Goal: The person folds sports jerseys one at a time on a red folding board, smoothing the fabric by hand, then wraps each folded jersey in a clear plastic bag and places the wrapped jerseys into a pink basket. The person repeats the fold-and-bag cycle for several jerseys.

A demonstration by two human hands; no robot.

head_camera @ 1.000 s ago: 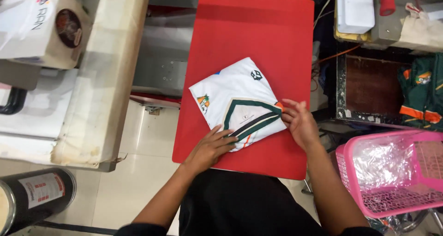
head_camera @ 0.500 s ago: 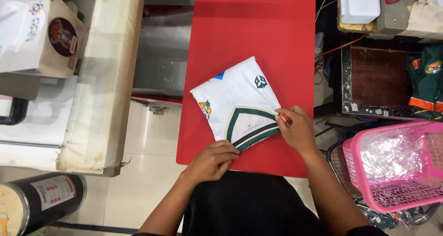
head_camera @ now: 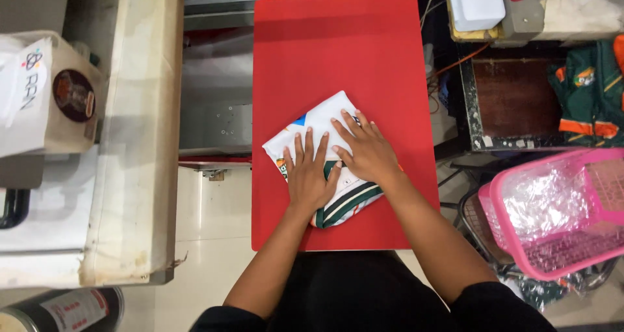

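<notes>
A folded white jersey (head_camera: 316,119) with green and orange trim lies tilted on a red rectangular board (head_camera: 338,52). My left hand (head_camera: 309,174) lies flat on the jersey's near left part, fingers spread. My right hand (head_camera: 365,148) presses flat on its right part, fingers pointing up and left. Both palms cover most of the cloth; only the far corner and the striped green hem (head_camera: 346,205) show. Neither hand grips anything.
A pink plastic basket (head_camera: 559,208) lined with clear plastic stands at the right. Green and orange garments (head_camera: 588,88) lie at the far right. A white padded bench (head_camera: 140,130) and a paper bag (head_camera: 49,95) sit left. A metal machine base (head_camera: 214,111) lies beside the board.
Both hands moved from the jersey's near edges onto its top and now press it flat. The jersey is folded smaller, its green V collar now hidden.
</notes>
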